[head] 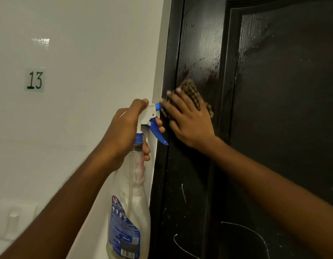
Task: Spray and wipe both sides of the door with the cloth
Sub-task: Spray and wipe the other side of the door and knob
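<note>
A black door [274,109] fills the right half of the view, glossy and wet-streaked, with white chalk-like scribbles low down. My right hand [188,118] presses a brown checked cloth [191,90] flat against the door's left stile, fingers spread and straight. My left hand [124,131] grips the neck of a clear spray bottle [130,212] with a white head and a blue trigger [158,131]; one finger lies on the trigger. The nozzle points at the door, just left of my right hand. The bottle hangs upright beside the door frame.
A white wall [78,53] takes up the left half, with a small label reading 13 [35,80]. A white switch or socket plate [12,221] sits low on the wall. The dark door frame [173,53] runs between the wall and the door.
</note>
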{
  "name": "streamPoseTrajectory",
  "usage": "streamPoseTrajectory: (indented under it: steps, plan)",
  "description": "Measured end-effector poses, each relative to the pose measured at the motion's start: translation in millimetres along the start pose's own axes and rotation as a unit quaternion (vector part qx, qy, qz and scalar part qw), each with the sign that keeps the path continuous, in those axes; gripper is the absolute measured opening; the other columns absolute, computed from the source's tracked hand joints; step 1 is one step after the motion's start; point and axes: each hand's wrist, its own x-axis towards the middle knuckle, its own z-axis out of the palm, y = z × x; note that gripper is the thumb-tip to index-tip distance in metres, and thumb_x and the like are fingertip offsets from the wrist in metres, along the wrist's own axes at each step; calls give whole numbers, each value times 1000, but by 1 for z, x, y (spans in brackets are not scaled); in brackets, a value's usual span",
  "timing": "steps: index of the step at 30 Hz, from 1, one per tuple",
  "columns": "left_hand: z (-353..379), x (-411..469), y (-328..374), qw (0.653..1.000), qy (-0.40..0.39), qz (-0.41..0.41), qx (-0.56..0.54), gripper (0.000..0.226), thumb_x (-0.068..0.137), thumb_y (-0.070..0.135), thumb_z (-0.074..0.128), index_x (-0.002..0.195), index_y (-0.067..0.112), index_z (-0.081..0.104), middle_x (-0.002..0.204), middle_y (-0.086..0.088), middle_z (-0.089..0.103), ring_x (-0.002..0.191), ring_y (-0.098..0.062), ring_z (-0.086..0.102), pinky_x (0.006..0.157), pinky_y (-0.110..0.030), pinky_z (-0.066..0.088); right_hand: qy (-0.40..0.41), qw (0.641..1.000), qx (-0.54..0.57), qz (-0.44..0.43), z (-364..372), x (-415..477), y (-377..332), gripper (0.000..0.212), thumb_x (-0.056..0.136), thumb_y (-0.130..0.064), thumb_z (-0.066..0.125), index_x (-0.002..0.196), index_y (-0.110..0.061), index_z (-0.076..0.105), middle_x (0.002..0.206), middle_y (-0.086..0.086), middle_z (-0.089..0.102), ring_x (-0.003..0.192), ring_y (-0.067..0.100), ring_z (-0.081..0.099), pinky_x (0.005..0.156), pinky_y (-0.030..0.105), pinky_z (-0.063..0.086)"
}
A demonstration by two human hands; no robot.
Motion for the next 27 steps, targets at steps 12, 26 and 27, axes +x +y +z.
streamPoseTrajectory:
  steps: [12, 26, 27]
  plan:
    - [-6, 4, -3, 998, -44, -12, -36, 59, 103, 45, 33, 83, 4, 71, 89, -21, 75, 47, -29, 58, 43, -30, 50, -53, 995, -37, -80, -30, 30, 75, 61, 98, -45, 33, 158, -38, 25, 166, 0, 27, 154, 25, 21, 118, 60, 21]
    - [-9, 2, 0, 995, -78, -22, -53, 57, 102, 46, 36, 82, 7, 71, 86, -17, 75, 38, -21, 51, 48, -31, 49, -47, 998, -24, -20, 1, -110, -16, 64, 97, -39, 42, 159, -34, 25, 167, -1, 23, 156, 21, 15, 118, 58, 24]
    - [-9, 2, -1, 995, -80, -23, -56, 57, 102, 46, 36, 81, 7, 71, 85, -15, 76, 38, -21, 51, 48, -30, 49, -68, 996, -28, -51, 3, -122, -17, 63, 99, -40, 40, 159, -35, 25, 167, -1, 24, 156, 20, 15, 119, 57, 23]
